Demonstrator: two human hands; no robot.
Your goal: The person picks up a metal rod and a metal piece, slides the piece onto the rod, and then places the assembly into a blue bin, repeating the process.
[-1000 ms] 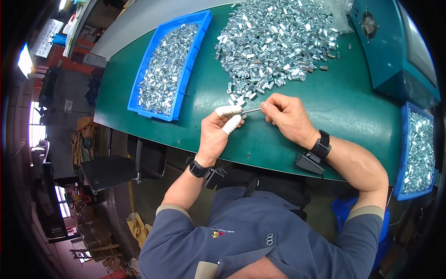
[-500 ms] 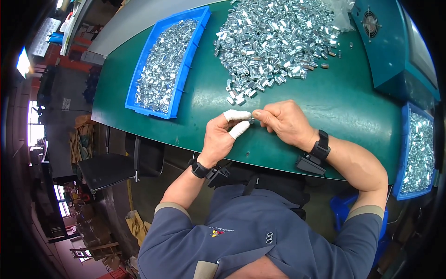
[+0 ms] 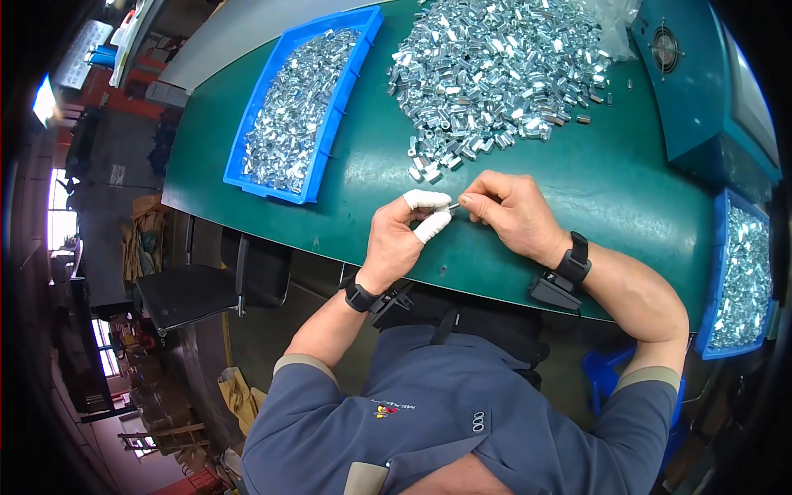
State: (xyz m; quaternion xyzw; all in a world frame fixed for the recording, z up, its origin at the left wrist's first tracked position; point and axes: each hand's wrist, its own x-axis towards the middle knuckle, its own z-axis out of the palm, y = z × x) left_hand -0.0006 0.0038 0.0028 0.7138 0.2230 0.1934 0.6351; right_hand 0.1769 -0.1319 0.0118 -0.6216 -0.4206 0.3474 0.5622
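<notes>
Above the near part of the green table [image 3: 627,206], my two hands meet at a small shiny metal piece [image 3: 453,207]. White covers sleeve the thumb and forefinger of my left hand [image 3: 390,247], which pinches the piece between those two tips. From the other side my right hand [image 3: 521,221] grips the piece's thin end between bare thumb and forefinger. Fingertips hide most of the piece, so its exact kind cannot be told. Just beyond the hands spreads a large heap of short silvery metal sleeves [image 3: 495,82].
At the left a blue tray [image 3: 324,157] is filled with similar metal pieces. Another filled blue tray [image 3: 708,322] stands at the right edge, below a teal machine [image 3: 693,115] with a round fan grille. Clear plastic [image 3: 615,33] lies behind the heap. A black chair [image 3: 194,289] stands at lower left.
My right fingertips have drawn slightly away to the right from the left ones, so more of the thin metal piece shows between them. The left hand keeps its pinch.
</notes>
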